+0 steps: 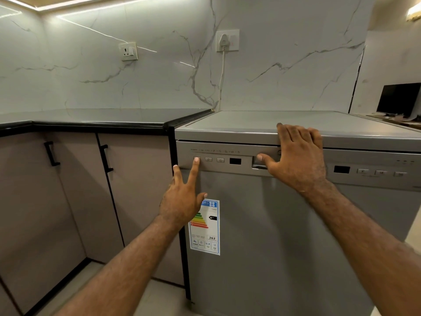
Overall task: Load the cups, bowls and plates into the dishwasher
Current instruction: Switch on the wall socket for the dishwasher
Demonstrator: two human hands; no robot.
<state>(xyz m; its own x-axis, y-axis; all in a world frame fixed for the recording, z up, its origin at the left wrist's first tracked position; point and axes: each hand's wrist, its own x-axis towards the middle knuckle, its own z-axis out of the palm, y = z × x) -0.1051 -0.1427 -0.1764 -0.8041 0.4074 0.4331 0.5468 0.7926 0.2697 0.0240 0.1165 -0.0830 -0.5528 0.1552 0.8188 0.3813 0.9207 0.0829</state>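
**Task status.** The dishwasher [284,224] stands at the right of the scene, against the end of the dark countertop [91,117], with its door [296,247] fully shut. No cups, bowls or plates are in view on the countertop, on the machine's top or in either hand. The racks are hidden behind the door, so it cannot be told whether they are loaded. If they are, the remaining work is probably only to start the cycle. If not, all loading is left to do and the door must be opened first.

**Appearance of the unit.**
- Body: freestanding, matte grey, flat top, with no visible marks or dents.
- Door: plain grey panel with an energy label [205,226] at its upper left.
- Control panel [227,156]: a strip across the door's top edge, with a row of small icons above three square buttons.
- Handle recess [259,164]: right of the buttons.
- Display [235,161]: dark, showing nothing.

**Hands.**
- Right hand [298,156]: laid flat over the top front edge with fingers extended, and the thumb reaching to the handle recess. It holds nothing.
- Left hand [182,201]: fingers spread and holding nothing, with the index finger [194,167] touching the leftmost button [197,158].
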